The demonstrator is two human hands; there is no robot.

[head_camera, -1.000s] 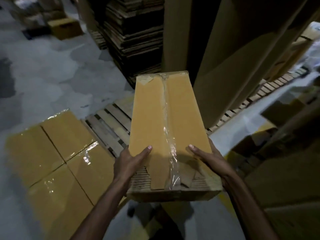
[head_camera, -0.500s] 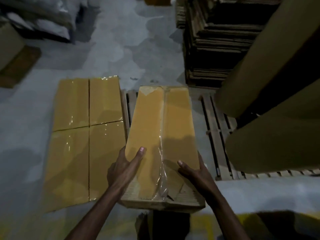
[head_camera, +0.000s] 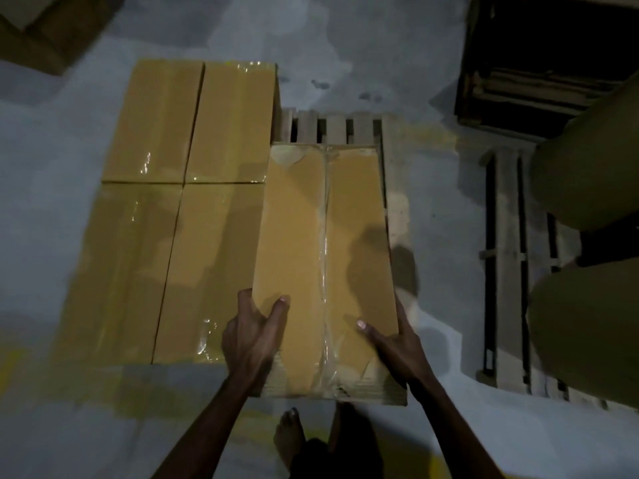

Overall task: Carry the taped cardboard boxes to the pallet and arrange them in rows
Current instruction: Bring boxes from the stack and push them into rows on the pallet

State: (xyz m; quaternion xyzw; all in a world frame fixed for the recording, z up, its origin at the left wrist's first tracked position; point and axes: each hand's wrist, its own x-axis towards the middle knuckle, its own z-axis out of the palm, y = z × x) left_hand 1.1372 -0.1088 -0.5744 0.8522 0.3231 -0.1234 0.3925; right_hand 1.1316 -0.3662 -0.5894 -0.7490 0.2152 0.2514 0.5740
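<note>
Left hand [head_camera: 254, 340] and right hand [head_camera: 397, 347] grip the near end of the taped box [head_camera: 325, 236]. Its long axis runs away, parallel to the laid row [head_camera: 193, 202] just left on the pallet [head_camera: 332, 127].

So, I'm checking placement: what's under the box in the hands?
Pallet slats show beyond the far end of the held box and along its right edge; directly beneath, the box covers everything.

Nothing legible anywhere: the plain brown taped cardboard box [head_camera: 294, 236], the four brown taped cardboard boxes [head_camera: 221, 257] lying beside it and the grey wooden slatted pallet [head_camera: 333, 127] carry no readable print.
</note>
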